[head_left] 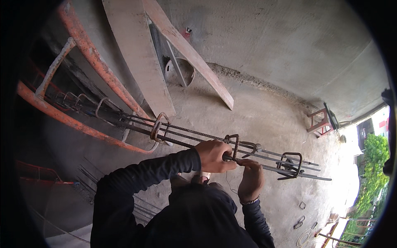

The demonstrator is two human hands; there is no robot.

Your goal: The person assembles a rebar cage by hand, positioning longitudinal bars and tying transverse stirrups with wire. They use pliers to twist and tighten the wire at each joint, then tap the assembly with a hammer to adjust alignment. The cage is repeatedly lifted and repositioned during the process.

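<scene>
A long cage of ribbed steel rebars (186, 135) runs across in front of me, with bent square stirrups around it. My left hand (215, 156) is closed around the near bar, close beside one rusty stirrup (237, 145). My right hand (251, 177) meets it just to the right, its fingers pinched together at the bar below that stirrup. Whatever those fingertips pinch is hidden. A metal piece with a rounded head (257, 147) rests on the bars beyond my hands; its kind is unclear. Further stirrups stand at the right (290, 165) and at the left (159, 126).
An orange, rusty ladder-like frame (93, 58) stands at the left, around the cage's far end. Boards (136, 58) lean at the back near a round lid (190, 73). A small reddish stool (320, 122) stands at the right. Loose stirrups (299, 222) lie on the concrete floor (273, 111).
</scene>
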